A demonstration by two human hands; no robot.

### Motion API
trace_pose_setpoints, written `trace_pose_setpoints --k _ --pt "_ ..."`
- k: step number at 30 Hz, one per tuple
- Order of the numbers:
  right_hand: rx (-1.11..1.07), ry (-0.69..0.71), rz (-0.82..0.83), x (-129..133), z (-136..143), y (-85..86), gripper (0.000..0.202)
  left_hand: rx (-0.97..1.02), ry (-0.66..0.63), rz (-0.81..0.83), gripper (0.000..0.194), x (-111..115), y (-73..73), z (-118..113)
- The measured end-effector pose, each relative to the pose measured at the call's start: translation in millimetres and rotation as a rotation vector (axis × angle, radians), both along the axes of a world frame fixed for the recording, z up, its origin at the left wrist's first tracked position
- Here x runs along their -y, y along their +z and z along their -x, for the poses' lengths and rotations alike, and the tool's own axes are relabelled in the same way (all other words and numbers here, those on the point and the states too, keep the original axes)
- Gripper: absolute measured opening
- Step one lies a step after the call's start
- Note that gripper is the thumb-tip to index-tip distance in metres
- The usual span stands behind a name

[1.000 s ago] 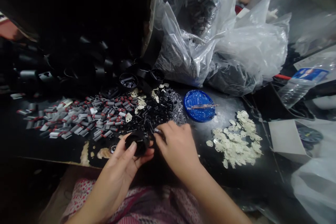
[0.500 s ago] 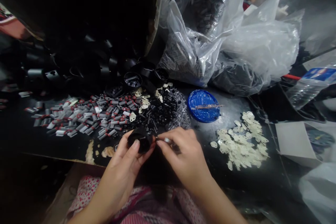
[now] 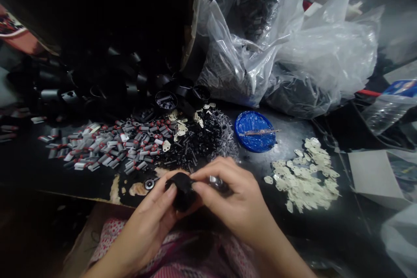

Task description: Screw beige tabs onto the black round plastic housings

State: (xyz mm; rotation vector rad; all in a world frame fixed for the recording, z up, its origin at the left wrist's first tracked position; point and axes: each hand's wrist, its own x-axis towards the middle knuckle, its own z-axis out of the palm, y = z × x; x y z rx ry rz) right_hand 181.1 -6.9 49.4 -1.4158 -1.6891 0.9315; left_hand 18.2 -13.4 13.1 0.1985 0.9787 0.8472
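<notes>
My left hand (image 3: 156, 208) is wrapped round a black, cup-shaped plastic part (image 3: 182, 191) held low over the table's front edge. With thumb and forefinger pinched, my right hand (image 3: 228, 191) touches the right side of this part; whatever lies between those fingertips is too small to make out. A dark object with a shiny end (image 3: 217, 182) sits in the curl of my right hand, partly hidden by the fingers. Just beyond both hands lie small black parts and springs (image 3: 182, 152) and a pile of thin grey pieces (image 3: 223, 134).
Grey cylinders with red ends (image 3: 107, 145) are heaped at the left. A blue lid (image 3: 256, 132) holds pale grease and a thin stick. Cream-coloured flat plates (image 3: 306, 178) lie at the right. Plastic bags (image 3: 241, 65) and black cups (image 3: 166, 100) stand behind. A metal ring (image 3: 149, 184) lies near the edge.
The black part has tilted and its open mouth no longer faces the camera. My right hand has moved against its side. The view has shifted slightly.
</notes>
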Motion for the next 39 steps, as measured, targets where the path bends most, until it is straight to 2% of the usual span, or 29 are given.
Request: trace_pose_setpoints --k 7,16,19,21,23,25,27,29,31,39 --pt "0.023 -0.027 -0.100 11.0 0.7 -3.8 0.009 0.028 -0.062 -0.076 0.018 1.1 -9.6 0.9" --pt "0.107 -0.018 -0.242 18.7 4.4 -8.9 0.018 0.069 -0.070 -0.043 0.018 4.8 -8.2 -1.2" --pt "-0.029 0.008 -0.093 18.1 2.6 -6.5 0.013 0.053 -0.105 -0.064 0.019 1.4 -7.6 3.4" --pt "-0.174 0.000 0.129 16.7 1.2 -3.6 0.008 0.046 -0.170 -0.076 0.021 -1.9 -6.3 7.3" --pt "-0.288 -0.023 0.345 15.9 0.7 -1.5 0.012 0.051 -0.240 -0.053 0.022 -5.0 -4.3 10.5" --pt "-0.297 -0.052 0.410 16.7 1.7 -1.5 0.013 0.037 -0.267 -0.024 0.024 -7.2 -2.7 11.6" --pt "-0.182 -0.079 0.258 18.6 4.2 -3.8 0.011 -0.001 -0.238 -0.018 0.024 -8.3 -2.7 10.8" --pt "-0.019 -0.088 0.001 20.4 7.1 -6.5 0.009 -0.030 -0.185 -0.036 0.022 -8.8 -4.6 8.9" --pt "0.104 -0.076 -0.188 20.9 9.3 -7.9 0.011 -0.022 -0.152 -0.053 0.019 -8.9 -7.5 7.3" --pt "0.372 0.026 -0.349 17.4 6.6 -3.5 0.013 0.069 -0.121 -0.085 0.016 -8.0 -14.4 7.3"
